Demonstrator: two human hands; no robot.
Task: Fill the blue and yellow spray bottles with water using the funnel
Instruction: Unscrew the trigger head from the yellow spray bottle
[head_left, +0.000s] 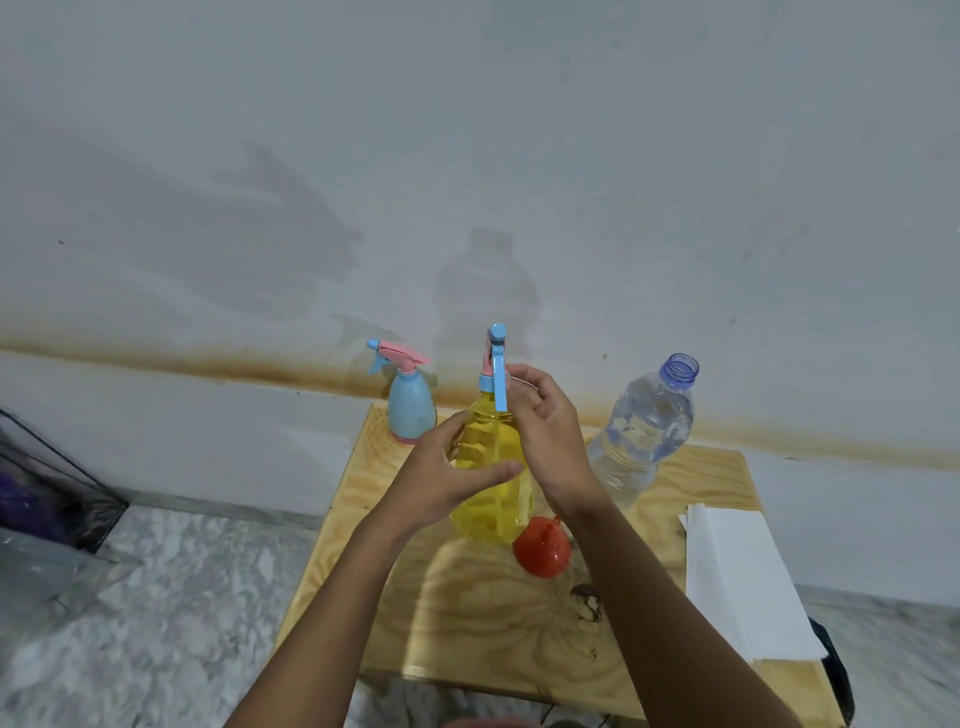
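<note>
Wooden tabletop (457, 613) carries my see-through yellow spray bottle (493, 467); my left hand (441, 478) grips its belly, my right hand (545, 421) pinches its blue-pink sprayer top (496, 364).

We are holding the near spray bottle (491, 467) at the middle of the bench (467, 623). From it, the far spray bottle (410, 410) is standing at eleven o'clock, the water bottle (641, 431) at two, the funnel (543, 551) is lying close at five, and the paper stack (743, 582) is resting at four.
</note>
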